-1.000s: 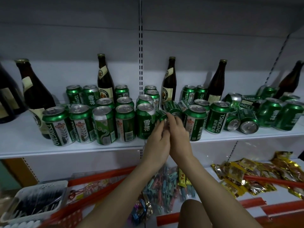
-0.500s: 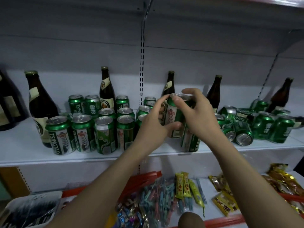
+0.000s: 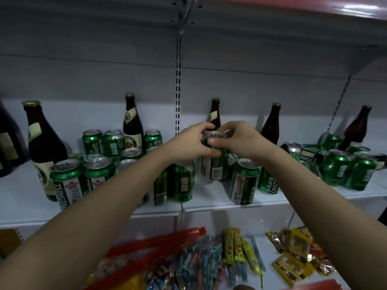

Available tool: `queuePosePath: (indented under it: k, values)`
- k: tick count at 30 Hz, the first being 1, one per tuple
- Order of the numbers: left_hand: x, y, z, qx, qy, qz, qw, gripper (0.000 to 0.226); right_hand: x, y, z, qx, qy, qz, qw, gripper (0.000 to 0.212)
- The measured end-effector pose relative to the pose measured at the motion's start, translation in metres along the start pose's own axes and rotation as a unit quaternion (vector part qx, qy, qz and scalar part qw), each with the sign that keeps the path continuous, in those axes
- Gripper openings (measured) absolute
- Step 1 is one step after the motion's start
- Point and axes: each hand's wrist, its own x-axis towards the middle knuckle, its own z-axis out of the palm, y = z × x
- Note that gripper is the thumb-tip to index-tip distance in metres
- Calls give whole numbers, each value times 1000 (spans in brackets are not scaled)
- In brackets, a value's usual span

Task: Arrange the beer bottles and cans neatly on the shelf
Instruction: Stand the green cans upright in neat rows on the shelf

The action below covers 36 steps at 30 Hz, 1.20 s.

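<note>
**Green can held upright over the shelf gap, not set down yet**

Green is most of what is seen along the shelf (image 3: 209, 203). Going left to right: big brown bottles (image 3: 45, 143) are stood at the far left, then a fairly tidy block of upright cans (image 3: 69, 181) is packed in rows, with another bottle stood behind them. Next, mid-shelf, one can (image 3: 214, 162) is held upright by both hands. The left hand (image 3: 188, 143) is wrapped round its side, thumb across the front; the right hand (image 3: 240, 141) is pinching it at the top rim. Whether its base is touching the shelf can't be told, but it looks just above or barely on it.

Step in hand, as judged: this can is being placed into the open slot between the tidy block and the lone upright can (image 3: 244, 183) to its right. A straight, level lowering is called for next, with the label side squared up.

Room: bare shelf is seen in front of the held can, right out to the front lip, so pulling forward is fine. Sideways it is tight, with cans close on both sides. Behind, a bottle (image 3: 214, 114) is stood near.

Further right, a messy pile of tipped cans (image 3: 307, 152) is lying among upright ones, so lots is left to be sorted. Snack packets (image 3: 295, 248) are spread on the lower shelf.
</note>
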Motion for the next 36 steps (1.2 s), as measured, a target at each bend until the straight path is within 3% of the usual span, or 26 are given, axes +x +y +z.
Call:
queuePosePath:
  k: [4, 7, 15, 22, 24, 29, 36]
  values:
    - [17, -11, -4, 110, -71, -2, 991, 55, 18, 16, 18, -50, -14, 19, 998, 32]
    - [27, -21, -2, 176, -81, -17, 981, 55, 28, 22, 29, -75, -31, 26, 996, 30]
    - [40, -38, 6, 244, -150, -41, 957, 41, 48, 29, 41, -119, -114, 46, 985, 34]
    - [46, -36, 2, 252, -180, -25, 950, 30, 58, 27, 29, -144, -184, 54, 971, 37]
    - [46, -33, -4, 224, -153, -12, 963, 27, 61, 26, 19, -140, -175, 58, 973, 36]
    - [51, -32, -3, 193, -83, 3, 978, 45, 70, 32, -11, -117, -125, 44, 984, 18]
    - [98, -36, 14, 164, -149, -69, 973, 24, 91, 59, -20, -235, -221, -27, 946, 24]
